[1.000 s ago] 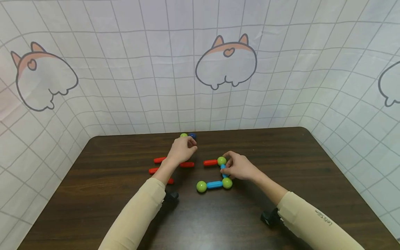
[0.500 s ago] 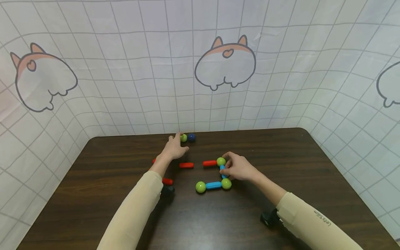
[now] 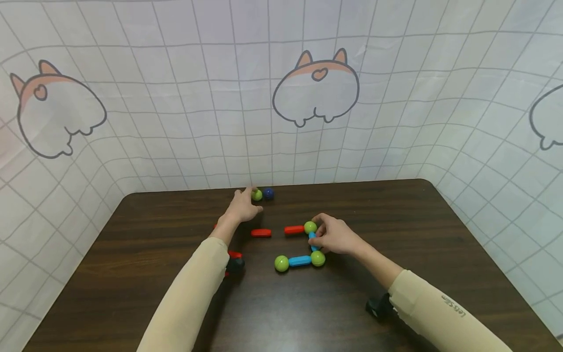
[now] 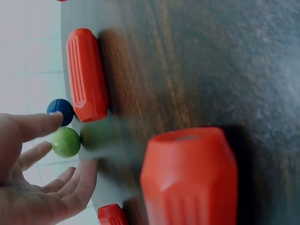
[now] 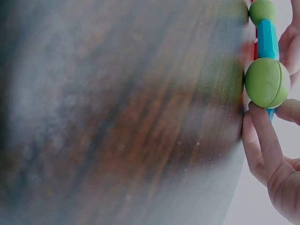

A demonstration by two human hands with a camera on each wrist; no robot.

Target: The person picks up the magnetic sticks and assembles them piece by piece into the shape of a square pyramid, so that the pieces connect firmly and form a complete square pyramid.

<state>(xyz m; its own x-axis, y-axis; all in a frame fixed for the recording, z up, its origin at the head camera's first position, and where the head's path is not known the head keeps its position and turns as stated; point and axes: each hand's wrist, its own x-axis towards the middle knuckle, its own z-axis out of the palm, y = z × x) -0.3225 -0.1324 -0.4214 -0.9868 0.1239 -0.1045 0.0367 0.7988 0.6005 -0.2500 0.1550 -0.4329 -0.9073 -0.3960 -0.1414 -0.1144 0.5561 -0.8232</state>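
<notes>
My left hand (image 3: 243, 205) reaches over the far part of the table, fingers spread around a green ball (image 3: 257, 195). In the left wrist view its thumb and fingertips stand on either side of the green ball (image 4: 66, 142); whether they touch it I cannot tell. A dark blue ball (image 3: 268, 193) sits just right of it. With thumb and fingers my right hand (image 3: 337, 235) pinches a short blue rod (image 3: 313, 238). That rod joins two green balls (image 3: 310, 228), one bearing a red rod (image 3: 294, 230), the other a second blue rod (image 3: 300, 261) ending in another green ball (image 3: 281, 263).
A loose red rod (image 3: 261, 233) lies between the hands. More red rods (image 4: 190, 180) lie under and beside the left forearm, partly hidden by it. The dark wooden table (image 3: 396, 210) ends at a white grid-patterned curtain (image 3: 198, 122) behind.
My left hand has moved left and a little farther back, and its fingers have spread beside the green ball. My right hand has held its place on the blue rod.
</notes>
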